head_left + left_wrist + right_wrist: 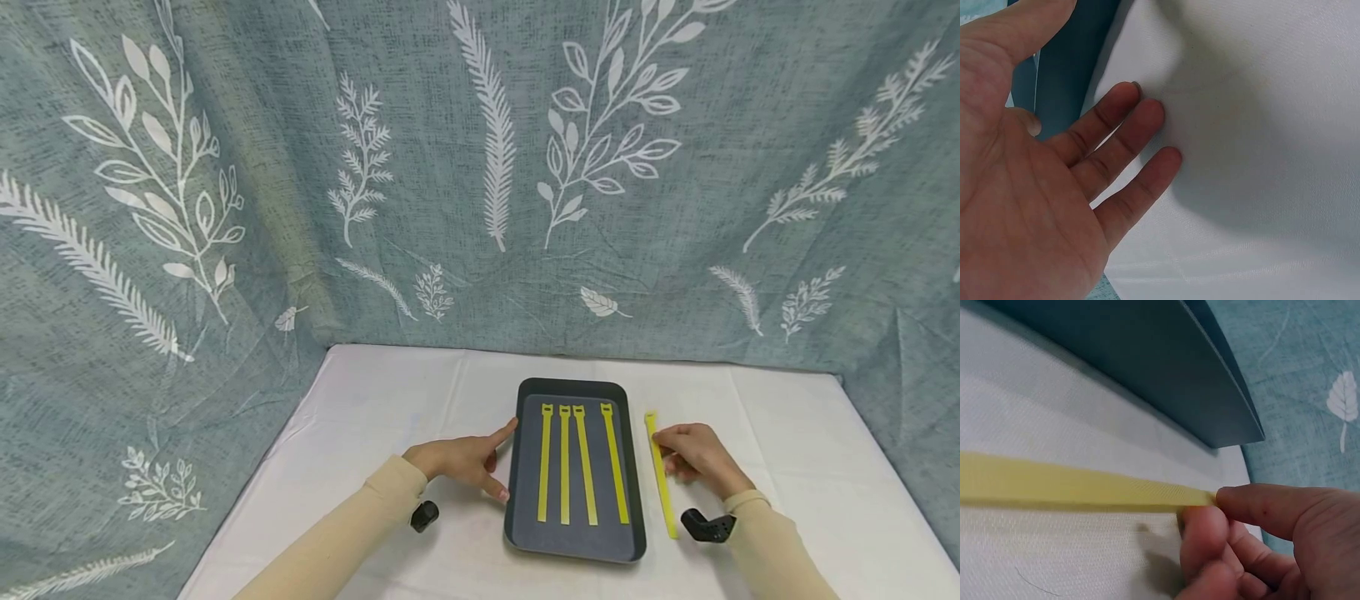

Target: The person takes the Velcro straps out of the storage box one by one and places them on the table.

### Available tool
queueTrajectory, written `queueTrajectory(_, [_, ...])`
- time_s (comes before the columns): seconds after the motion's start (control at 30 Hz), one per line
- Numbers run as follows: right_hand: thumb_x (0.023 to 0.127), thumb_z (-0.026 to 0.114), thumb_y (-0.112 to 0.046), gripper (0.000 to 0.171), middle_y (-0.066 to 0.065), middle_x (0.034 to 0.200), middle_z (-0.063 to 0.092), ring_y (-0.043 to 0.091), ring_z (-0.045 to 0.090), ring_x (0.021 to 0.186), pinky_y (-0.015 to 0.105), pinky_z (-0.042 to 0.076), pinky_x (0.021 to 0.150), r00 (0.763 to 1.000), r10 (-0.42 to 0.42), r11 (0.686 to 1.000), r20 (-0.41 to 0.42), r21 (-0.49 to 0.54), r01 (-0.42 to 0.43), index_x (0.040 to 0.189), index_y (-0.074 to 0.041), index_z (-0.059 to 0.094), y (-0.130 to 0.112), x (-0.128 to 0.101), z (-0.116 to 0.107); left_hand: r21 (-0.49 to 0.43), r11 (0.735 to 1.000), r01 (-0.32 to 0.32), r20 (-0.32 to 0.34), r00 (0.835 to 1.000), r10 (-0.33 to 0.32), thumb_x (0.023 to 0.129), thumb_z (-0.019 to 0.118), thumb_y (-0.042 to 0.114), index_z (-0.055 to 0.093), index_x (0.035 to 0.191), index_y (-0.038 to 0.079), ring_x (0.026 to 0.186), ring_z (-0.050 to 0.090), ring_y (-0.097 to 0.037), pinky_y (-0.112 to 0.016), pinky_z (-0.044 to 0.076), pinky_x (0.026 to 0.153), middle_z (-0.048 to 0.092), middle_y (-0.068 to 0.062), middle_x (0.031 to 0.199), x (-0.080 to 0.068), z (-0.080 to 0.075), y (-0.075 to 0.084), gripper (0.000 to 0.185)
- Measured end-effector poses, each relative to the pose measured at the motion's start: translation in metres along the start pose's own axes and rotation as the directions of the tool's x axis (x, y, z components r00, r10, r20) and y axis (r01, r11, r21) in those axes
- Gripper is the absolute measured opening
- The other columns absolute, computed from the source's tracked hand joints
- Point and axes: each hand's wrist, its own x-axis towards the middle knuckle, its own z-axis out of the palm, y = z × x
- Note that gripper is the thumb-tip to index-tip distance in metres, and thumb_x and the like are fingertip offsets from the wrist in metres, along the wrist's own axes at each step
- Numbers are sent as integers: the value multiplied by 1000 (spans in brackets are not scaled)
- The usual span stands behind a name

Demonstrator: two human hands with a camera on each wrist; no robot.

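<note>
A dark grey rectangular tray [600, 492] lies on the table, holding several yellow slotted-head cable ties [565, 467] set lengthwise. Three are grouped toward its left side and one lies nearer the right wall. At the tray's left side, my left hand [461, 460] has its thumb and index finger spread against the rim. Its other fingers [1129, 137] extend loosely over the cloth in the left wrist view. Right of the tray, my right hand [701, 457] pinches another yellow cable tie [1066, 481] between thumb and fingertips near its slotted end. That tie runs alongside the tray's outer wall [1147, 369].
White cloth [390, 383] covers the table. A blue-grey curtain [450, 317] with white leaf prints hangs behind it and along both sides. Each wrist carries a black camera mount [707, 526], close above the cloth.
</note>
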Motion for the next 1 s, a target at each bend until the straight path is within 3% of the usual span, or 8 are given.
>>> queueTrajectory(0.27, [95, 61, -25, 23, -3, 61, 59, 8, 49, 49, 25, 38, 47, 999, -10, 995, -46, -99, 6, 87, -4, 69, 1, 2, 0, -11, 1000, -11, 12, 1000, 11, 82, 86, 34, 3, 165, 23, 80, 48, -12, -27, 39, 75, 55, -1, 91, 1, 0, 1, 118])
queueTrajectory(1.0, [95, 62, -23, 23, -2, 65, 61, 7, 51, 48, 24, 37, 44, 998, -25, 998, -51, -58, 22, 93, 0, 65, 3, 3, 3, -15, 1000, -6, 10, 1000, 6, 82, 86, 31, 4, 165, 22, 82, 49, -13, -29, 39, 76, 56, -3, 92, -2, -2, 5, 117])
